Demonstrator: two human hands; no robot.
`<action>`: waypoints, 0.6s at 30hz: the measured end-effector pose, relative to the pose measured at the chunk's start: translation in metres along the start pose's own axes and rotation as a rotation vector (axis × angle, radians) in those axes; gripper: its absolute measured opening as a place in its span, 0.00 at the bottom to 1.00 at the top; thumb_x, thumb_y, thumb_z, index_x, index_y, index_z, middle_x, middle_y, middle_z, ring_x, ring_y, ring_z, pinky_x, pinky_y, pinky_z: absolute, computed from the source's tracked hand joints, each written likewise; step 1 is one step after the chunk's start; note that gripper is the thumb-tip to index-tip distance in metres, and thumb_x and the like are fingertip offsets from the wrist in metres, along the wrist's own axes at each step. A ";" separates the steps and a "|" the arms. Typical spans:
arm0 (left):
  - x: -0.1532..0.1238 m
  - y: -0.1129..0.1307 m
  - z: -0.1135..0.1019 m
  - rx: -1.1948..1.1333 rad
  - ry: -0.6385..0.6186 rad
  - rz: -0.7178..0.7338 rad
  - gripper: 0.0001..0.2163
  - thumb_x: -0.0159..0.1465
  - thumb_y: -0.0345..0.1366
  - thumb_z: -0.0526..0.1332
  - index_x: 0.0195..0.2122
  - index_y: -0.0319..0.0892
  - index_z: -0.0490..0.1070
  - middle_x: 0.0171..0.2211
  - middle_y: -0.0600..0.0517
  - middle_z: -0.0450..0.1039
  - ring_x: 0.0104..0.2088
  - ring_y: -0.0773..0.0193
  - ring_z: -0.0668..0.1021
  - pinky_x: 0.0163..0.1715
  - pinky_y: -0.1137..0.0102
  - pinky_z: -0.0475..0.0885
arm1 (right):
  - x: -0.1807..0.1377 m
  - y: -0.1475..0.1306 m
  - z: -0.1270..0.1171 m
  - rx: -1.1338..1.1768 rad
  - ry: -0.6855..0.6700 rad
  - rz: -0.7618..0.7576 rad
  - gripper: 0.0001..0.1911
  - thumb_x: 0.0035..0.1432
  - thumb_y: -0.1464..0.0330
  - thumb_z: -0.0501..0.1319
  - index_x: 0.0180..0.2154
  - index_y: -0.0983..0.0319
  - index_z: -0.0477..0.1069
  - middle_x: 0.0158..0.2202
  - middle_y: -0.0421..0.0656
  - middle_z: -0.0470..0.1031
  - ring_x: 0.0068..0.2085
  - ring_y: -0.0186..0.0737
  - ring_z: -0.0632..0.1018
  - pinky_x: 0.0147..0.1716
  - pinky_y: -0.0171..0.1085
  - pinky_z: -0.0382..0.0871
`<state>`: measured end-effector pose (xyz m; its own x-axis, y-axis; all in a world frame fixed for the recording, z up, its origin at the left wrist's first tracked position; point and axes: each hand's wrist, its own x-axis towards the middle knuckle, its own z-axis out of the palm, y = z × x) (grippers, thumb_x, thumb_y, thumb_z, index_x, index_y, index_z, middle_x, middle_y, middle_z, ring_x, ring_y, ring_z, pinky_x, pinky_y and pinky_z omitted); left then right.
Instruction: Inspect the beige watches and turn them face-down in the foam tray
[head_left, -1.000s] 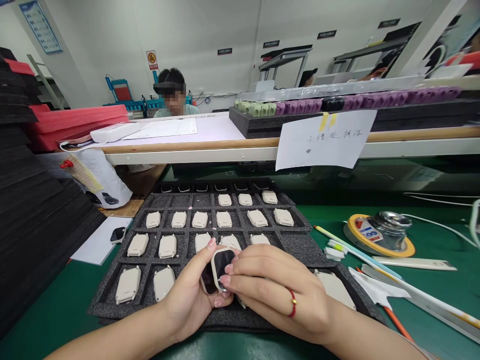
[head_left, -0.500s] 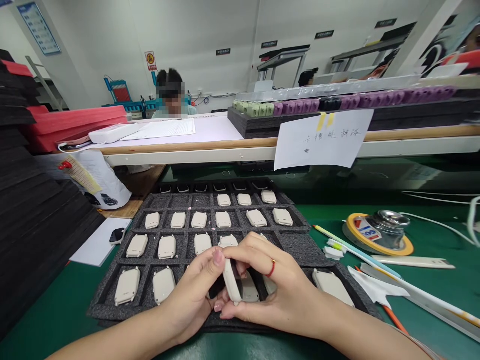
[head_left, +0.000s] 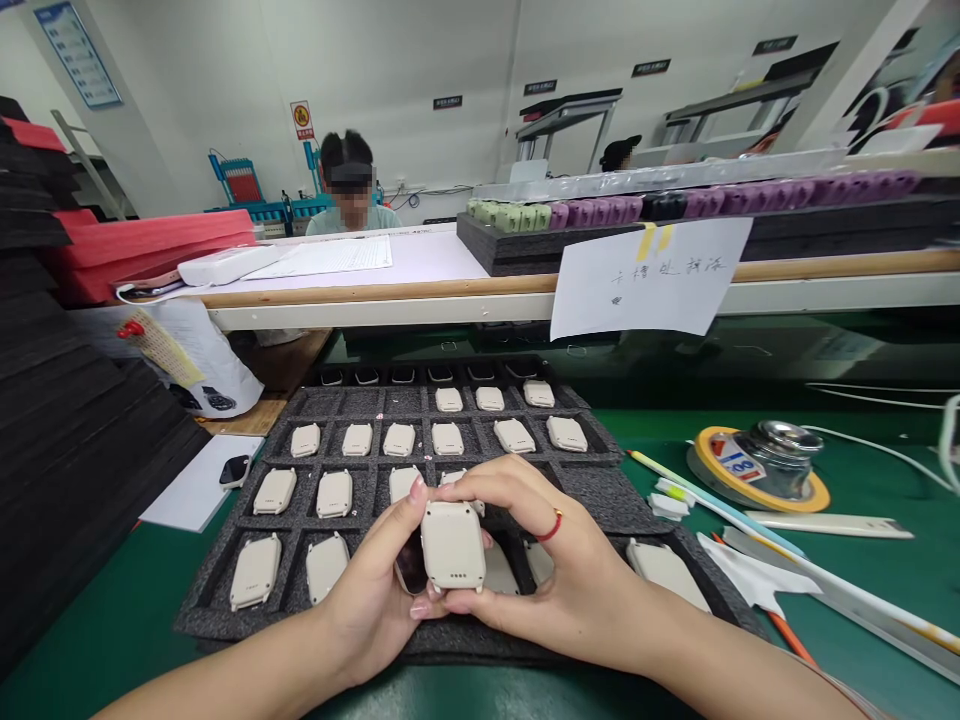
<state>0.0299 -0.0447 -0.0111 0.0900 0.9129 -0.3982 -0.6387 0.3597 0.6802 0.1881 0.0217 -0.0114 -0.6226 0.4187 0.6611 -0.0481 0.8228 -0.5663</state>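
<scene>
A beige smartwatch body (head_left: pixel 454 545) is held upright over the foam tray (head_left: pixel 480 640), its back with small metal contacts facing me. My right hand (head_left: pixel 551 545) is closed on its edges, with fingers at the top and thumb at the bottom. At its left side, my left hand (head_left: pixel 379 570) is closed, the thumb near the upper corner. A dark glossy smartwatch face (head_left: pixel 411 562) shows inside my left hand, mostly hidden by the held body. Below and around my hands, more beige smartwatch bodies (head_left: pixel 255 572) lie back-up in the tray's compartments.
Stacked black foam trays (head_left: pixel 67 480) rise at the left. On the right lie a tape roll with a metal-topped jar (head_left: pixel 757 465), swabs or sticks, and white cloth (head_left: pixel 750 575). A shelf (head_left: pixel 390 305) crosses ahead; a person (head_left: pixel 351 185) sits behind it.
The beige smartwatch body has turned from edge-on to showing its back to me. My hands stay in nearly the same place. The person behind the shelf has raised their head.
</scene>
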 end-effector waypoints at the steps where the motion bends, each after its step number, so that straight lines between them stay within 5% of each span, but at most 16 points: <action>1: 0.000 0.000 0.000 -0.004 0.004 -0.001 0.23 0.49 0.53 0.72 0.34 0.37 0.76 0.24 0.49 0.75 0.16 0.76 0.66 0.15 0.80 0.51 | 0.000 0.000 0.000 -0.009 -0.013 0.002 0.31 0.51 0.70 0.72 0.55 0.58 0.65 0.45 0.45 0.74 0.45 0.42 0.75 0.44 0.40 0.72; 9: 0.002 -0.001 -0.002 0.023 -0.034 0.000 0.23 0.54 0.54 0.69 0.35 0.37 0.73 0.28 0.48 0.74 0.19 0.76 0.67 0.16 0.80 0.50 | -0.001 0.002 0.000 -0.046 -0.023 0.018 0.28 0.51 0.69 0.71 0.53 0.60 0.67 0.43 0.46 0.74 0.43 0.42 0.75 0.45 0.41 0.71; 18: 0.000 -0.006 -0.010 0.360 -0.353 0.071 0.25 0.48 0.47 0.75 0.42 0.41 0.70 0.25 0.58 0.64 0.23 0.76 0.61 0.23 0.77 0.55 | 0.004 0.001 -0.009 0.005 0.107 0.221 0.22 0.50 0.70 0.69 0.49 0.59 0.71 0.39 0.40 0.74 0.39 0.37 0.75 0.39 0.34 0.70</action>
<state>0.0259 -0.0490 -0.0208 0.3484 0.9247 -0.1535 -0.3543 0.2815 0.8917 0.1927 0.0273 -0.0049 -0.5323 0.6265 0.5693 0.0756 0.7050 -0.7052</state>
